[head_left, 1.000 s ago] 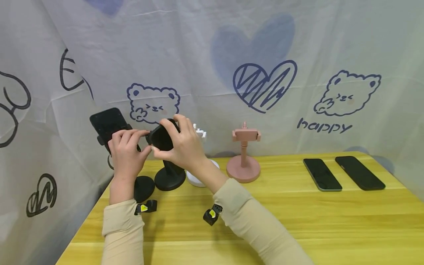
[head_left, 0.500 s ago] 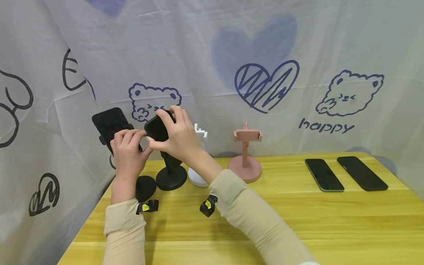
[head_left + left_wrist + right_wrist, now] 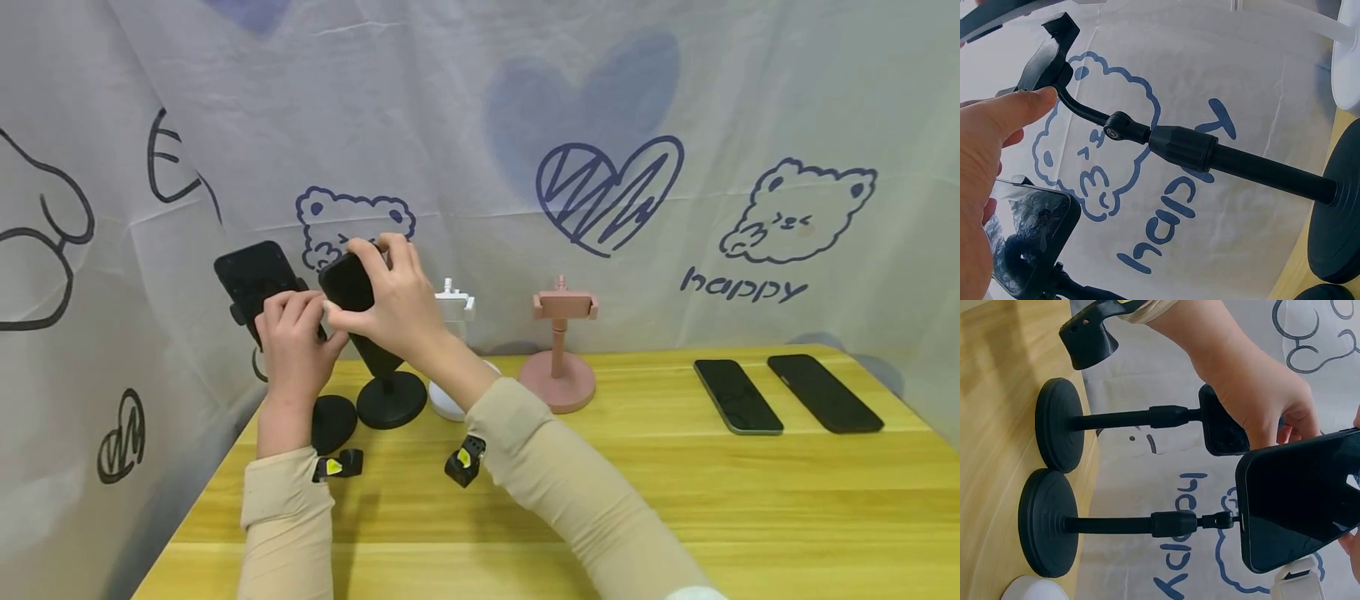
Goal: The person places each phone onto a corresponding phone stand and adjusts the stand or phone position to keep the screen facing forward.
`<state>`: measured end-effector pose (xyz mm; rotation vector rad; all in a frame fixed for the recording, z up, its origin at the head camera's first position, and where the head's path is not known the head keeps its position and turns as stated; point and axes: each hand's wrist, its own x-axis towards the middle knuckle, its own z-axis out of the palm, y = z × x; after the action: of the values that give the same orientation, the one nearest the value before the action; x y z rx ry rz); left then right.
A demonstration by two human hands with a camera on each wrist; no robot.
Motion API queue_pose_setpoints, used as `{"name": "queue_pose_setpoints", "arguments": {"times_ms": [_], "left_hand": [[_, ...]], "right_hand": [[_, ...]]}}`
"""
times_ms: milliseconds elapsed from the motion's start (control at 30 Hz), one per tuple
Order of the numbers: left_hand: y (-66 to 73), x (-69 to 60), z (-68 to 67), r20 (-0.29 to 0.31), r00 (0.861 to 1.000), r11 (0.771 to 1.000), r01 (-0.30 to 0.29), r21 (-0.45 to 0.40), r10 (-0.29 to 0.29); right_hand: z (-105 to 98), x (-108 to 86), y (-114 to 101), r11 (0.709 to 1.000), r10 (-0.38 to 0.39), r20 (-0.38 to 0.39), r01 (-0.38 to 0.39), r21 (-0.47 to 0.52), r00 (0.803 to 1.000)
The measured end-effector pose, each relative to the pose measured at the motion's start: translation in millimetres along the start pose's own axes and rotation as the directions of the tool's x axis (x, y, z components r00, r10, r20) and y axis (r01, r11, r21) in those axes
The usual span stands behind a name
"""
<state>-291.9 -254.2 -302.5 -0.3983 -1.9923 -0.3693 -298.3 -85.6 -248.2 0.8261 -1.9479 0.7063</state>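
The right hand (image 3: pixel 401 298) holds the black phone (image 3: pixel 1297 497) up.
The long phone leans left, just in front of the holder (image 3: pixel 1041 62) of the black stand (image 3: pixel 1185 148). The left hand (image 3: pixel 292 340), left of the phone, pinches that holder.

The held phone (image 3: pixel 348 283) and 2 stands (image 3: pixel 392 402) are black, the table (image 3: pixel 675 508) wood-grained yellow, the cloth (image 3: pixel 465 125) blue-hearted white.

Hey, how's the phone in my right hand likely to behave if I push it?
The phone is probably stiff, being a flat slab in the right hand. Looking smooth and glossy, it may be slippery. Seemingly glass-fronted, it could be fragile.
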Motion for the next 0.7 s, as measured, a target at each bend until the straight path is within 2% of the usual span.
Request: {"name": "queue_pose_setpoints", "arguments": {"times_ms": [233,533,700], "left_hand": [[-2.4,-1.2,-0.3,-0.003,1.0,1.0,-0.014,-0.003,0.014],[-2.4,-1.9,1.4,-0.052,0.998,0.999,-0.031,-0.017,0.031],[-3.2,-2.7,3.5,-0.06,0.998,0.999,-0.03,-0.025,0.028]], "right_hand": [[7.5,5.6,2.3,1.0,0.023,0.038,-0.024,0.011,0.999],[12.1,9.5,4.9,0.998,0.06,0.087,-0.062,0.024,0.994],[15.2,10.0,6.8,0.997,0.072,0.095,-0.073,0.011,0.993]]}}
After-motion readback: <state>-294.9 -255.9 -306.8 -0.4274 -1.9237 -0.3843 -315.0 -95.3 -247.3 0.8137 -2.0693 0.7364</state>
